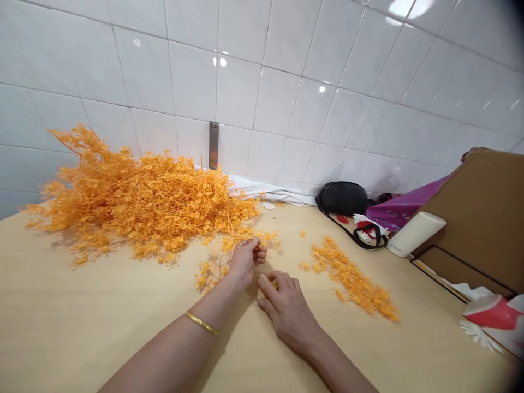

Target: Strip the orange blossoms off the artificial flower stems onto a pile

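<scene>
My left hand (248, 262), with a gold bangle at the wrist, is pinched shut on an orange artificial flower sprig (210, 273). Thin branches of that sprig spread out on both sides of the hand. Close in front of me, my right hand (286, 308) rests low over the table with its fingers curled. A bit of orange shows between its thumb and fingers, seemingly loose florets, mostly hidden. To the left lies a big heap of orange artificial sprigs (151, 202). On the right, a long pile of loose orange florets (352, 275) lies on the wooden table (164, 327).
A tiled wall (282, 93) with a metal bracket (213, 144) closes off the back. At right are a black pouch (343, 197) with a strap, a cream cylinder (415, 234), a cardboard box (483, 213), a black wire frame (450, 259) and white petal pieces (481, 334).
</scene>
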The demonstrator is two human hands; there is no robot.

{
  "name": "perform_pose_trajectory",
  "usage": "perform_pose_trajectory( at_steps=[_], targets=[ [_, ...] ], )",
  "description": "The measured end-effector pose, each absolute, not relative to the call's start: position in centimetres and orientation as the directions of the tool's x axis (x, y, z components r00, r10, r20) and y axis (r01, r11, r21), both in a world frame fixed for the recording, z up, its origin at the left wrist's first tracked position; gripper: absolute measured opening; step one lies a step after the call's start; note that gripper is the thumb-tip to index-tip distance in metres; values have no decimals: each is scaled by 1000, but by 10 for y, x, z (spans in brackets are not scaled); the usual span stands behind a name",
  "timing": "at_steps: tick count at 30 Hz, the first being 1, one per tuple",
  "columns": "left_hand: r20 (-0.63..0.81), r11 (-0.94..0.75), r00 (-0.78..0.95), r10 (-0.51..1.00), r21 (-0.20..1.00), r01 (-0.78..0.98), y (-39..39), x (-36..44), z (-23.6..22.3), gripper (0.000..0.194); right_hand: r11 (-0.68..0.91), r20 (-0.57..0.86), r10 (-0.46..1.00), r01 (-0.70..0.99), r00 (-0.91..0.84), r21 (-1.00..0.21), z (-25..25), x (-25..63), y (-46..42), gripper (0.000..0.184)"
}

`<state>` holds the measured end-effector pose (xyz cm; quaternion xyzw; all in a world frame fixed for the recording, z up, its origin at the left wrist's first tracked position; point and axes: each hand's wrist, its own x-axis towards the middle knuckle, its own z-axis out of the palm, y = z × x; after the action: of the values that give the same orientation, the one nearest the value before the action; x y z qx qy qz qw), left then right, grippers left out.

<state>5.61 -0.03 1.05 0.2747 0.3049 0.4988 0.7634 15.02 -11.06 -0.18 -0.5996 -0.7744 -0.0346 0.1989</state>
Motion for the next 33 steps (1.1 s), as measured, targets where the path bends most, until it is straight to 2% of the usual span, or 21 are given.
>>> perform_pose_trajectory(
  at_steps=[2, 4, 7, 9, 12, 16, 19, 23, 26, 27, 28, 29, 31, 33],
  targets=[
    [-182, 357, 337, 924, 729, -584, -3, 56, 12, 13, 240, 349, 910, 971, -221, -11, -8, 163, -104, 25],
    [-180, 359, 350, 920, 746, -561, -7, 57, 11, 15, 73, 398, 910, 990, -114, 117, -11, 187, -96, 23],
    [-192, 395, 418, 888, 783, -480, -17, 64, 9, 18, -148, 483, 874, 975, 51, 165, -9, 218, -90, 23],
    [-199, 416, 473, 858, 809, -414, -24, 69, 7, 16, -176, 546, 831, 981, 105, 79, -4, 223, -90, 25],
    [-191, 400, 479, 857, 832, -383, -35, 71, 8, 12, -15, 528, 840, 978, 127, -210, 9, 212, -91, 28],
    [-188, 364, 479, 858, 880, -306, -49, 63, 7, 14, 161, 378, 918, 764, 116, -625, 27, 183, -88, 29],
    [-229, 329, 519, 824, 938, -109, -62, 55, 7, 19, 207, 270, 963, 583, 23, -786, 36, 160, -84, 24],
    [-306, 314, 552, 776, 946, 84, -87, 36, 22, 19, 225, 155, 971, 475, -183, -851, 35, 139, -81, 23],
    [-312, 364, 727, 612, 927, 92, -99, 6, 49, 7, 203, 137, 976, 472, -170, -858, 31, 138, -78, 23],
    [-298, 330, 745, 596, 937, 111, -98, -7, 59, 10, 202, 138, 977, 487, -163, -850, 30, 140, -78, 22],
    [-266, 253, 716, 645, 959, 128, -93, -19, 68, 14, 211, 140, 974, 502, -176, -838, 30, 142, -77, 21],
    [-201, 156, 619, 759, 980, 128, -86, -31, 75, 16, 231, 145, 969, 516, -200, -825, 29, 145, -76, 20],
    [-32, 3, 269, 963, 994, 110, -66, -49, 80, 14, 287, 176, 952, 537, -249, -793, 28, 148, -73, 20],
    [-61, 41, 177, 982, 992, 118, -46, -56, 73, 17, 343, 215, 933, 541, -287, -768, 26, 149, -67, 20]
  ],
)
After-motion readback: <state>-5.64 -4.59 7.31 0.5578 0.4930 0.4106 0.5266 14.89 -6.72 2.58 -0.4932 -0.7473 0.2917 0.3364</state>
